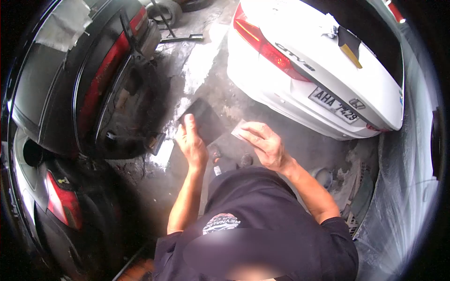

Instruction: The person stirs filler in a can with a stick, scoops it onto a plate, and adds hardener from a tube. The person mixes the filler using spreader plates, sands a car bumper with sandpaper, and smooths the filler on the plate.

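Observation:
My left hand (192, 146) holds a dark, flat rectangular sheet (206, 121), thumb laid on its upper face and the other fingers mostly hidden behind it. Close by on the right, my right hand (266, 144) pinches a small, thin, pale piece (239, 129) between thumb and fingers; its exact kind is too small to make out. The pale piece is near the right edge of the dark sheet, and I cannot tell whether they touch. Both hands are in front of my body, above the grey floor (225, 89).
A white car (272, 89) stands ahead right, a dark sheet with a yellow edge (350, 50) on its trunk. At left are dark cars (56, 98) and a red tail light (63, 201). Plastic sheeting (403, 187) hangs at right. Tires (164, 14) lie at the back.

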### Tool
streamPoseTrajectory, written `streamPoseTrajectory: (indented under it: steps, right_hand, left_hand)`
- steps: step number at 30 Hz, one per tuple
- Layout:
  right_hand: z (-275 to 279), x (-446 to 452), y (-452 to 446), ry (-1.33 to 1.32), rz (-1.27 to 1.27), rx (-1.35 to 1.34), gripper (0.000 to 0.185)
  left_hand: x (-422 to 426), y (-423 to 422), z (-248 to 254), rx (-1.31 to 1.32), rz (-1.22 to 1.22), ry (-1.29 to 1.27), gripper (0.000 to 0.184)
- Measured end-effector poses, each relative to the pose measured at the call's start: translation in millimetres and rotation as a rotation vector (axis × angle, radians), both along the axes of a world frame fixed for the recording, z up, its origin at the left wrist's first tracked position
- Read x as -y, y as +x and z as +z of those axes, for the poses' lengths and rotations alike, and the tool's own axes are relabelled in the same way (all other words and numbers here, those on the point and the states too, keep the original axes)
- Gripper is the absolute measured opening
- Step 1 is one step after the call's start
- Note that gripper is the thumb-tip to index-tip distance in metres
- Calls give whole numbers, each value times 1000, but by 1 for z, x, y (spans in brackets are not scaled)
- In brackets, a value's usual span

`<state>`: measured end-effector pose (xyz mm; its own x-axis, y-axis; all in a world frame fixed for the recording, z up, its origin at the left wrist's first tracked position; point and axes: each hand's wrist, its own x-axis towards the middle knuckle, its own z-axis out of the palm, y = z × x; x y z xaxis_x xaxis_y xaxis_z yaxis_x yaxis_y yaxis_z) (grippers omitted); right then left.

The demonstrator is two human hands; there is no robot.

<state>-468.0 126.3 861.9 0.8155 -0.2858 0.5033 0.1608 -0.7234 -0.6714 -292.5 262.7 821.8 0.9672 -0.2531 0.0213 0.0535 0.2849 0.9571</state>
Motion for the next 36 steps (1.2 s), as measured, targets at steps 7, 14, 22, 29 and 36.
streamPoseTrajectory:
  steps: [7,14,22,29,36]
  right_hand:
    - [5,-10,6,-181,128,-73,55]
    - [-25,14,-7,-68,-54,-246,44]
    - [-23,-22,-11,-366,-42,-173,38]
    - [-34,-5,-48,-127,32,-284,49]
    - [15,-18,-47,-90,172,64,53]
  left_hand:
    - [-6,-18,-23,-786,-342,-306,31]
    - [-4,-16,8,-414,-292,-225,32]
    - [11,-43,-10,-17,-175,264,49]
    - [8,-34,3,-162,-65,-44,43]
    - [5,-62,-3,-832,-376,-114,29]
